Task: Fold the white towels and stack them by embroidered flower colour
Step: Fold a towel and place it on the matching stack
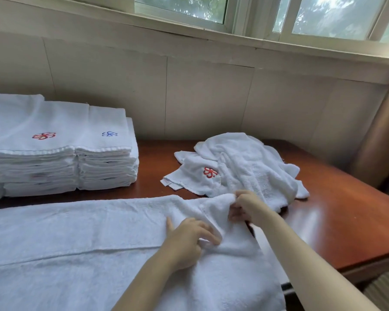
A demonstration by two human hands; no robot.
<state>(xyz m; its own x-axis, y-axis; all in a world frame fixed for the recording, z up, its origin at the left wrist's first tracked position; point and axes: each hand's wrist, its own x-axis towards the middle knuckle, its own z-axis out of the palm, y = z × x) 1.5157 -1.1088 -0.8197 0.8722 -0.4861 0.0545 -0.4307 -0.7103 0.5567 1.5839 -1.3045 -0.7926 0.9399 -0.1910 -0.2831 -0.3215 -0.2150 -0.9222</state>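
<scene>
Surface [337,221]: bears everything. Towel [76,232]: flat before you, long axis left to right, length running leftward. Right hand [245,207]: pinches its right-end edge, farther out. Left hand [189,239]: pinches the same end, nearer you.

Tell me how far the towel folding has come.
Done: a red-flower stack and a blue-flower stack stand folded at the back left. In hand: the left hand and right hand grip the right end of the spread towel. Still to do: this towel and the loose heap behind it.
</scene>
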